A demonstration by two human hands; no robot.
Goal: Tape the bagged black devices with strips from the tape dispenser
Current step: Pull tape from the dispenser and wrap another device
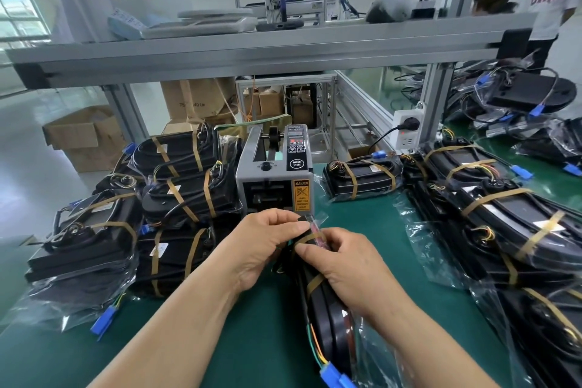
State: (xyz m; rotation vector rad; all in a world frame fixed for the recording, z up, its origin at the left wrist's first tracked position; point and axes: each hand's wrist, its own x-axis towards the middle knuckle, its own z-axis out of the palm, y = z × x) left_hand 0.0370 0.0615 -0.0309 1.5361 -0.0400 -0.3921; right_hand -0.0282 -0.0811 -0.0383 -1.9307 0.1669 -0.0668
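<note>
Stacks (189, 198) flanking the tape dispenser (274, 173) look taped to me. Left hand (261, 249) and right hand (349, 268) grip another device (327, 309), partly taped.

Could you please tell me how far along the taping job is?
Done: the left stack and right row wear brown tape bands. In hand: left hand and right hand grip the held device before the tape dispenser, pressing a second band near its top. Left: the far-right pile seems to show no bands yet.
</note>
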